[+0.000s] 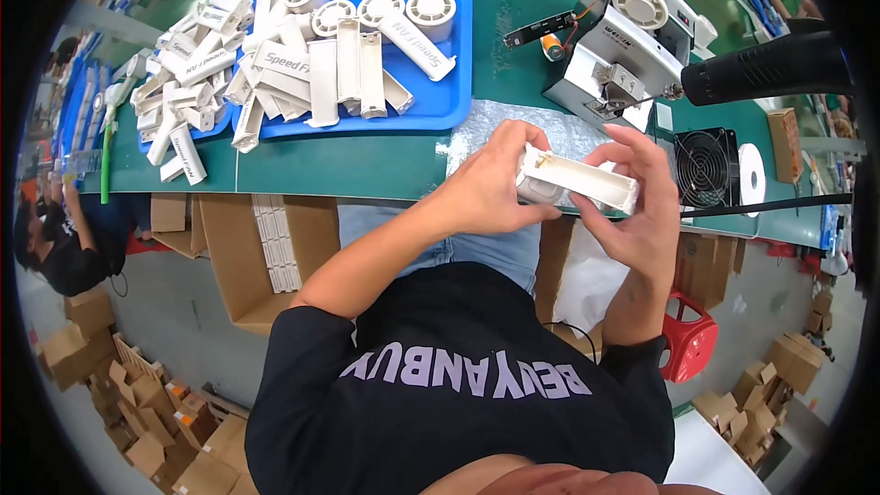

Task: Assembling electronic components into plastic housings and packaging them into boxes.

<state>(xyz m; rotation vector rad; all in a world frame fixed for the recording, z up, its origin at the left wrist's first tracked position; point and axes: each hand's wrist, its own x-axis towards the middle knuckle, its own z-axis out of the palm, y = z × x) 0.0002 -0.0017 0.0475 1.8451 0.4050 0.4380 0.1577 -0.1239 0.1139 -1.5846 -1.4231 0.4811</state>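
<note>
Over the near edge of the green bench, both my hands hold a white plastic fan handle (591, 181) with its long hollow side facing up. My left hand (490, 179) is closed round its left end, where a rounded white part shows below and small wires seem to lie inside. My right hand (646, 192) grips the other end, thumb at the near side and fingers at the far side. Beneath the hands lies a sheet of bubble wrap (472, 133). Right of them, a soldering iron with a black grip (765, 69) points its tip at a white bench device (587, 82).
A blue tray (463, 55) holds white handle shells (371, 73) and round fan heads (431, 9). More shells (188, 64) are heaped to its left. A black square fan (704, 170) and a white reel (752, 174) lie at right. Below are an open carton (234, 257) and red stool (689, 335).
</note>
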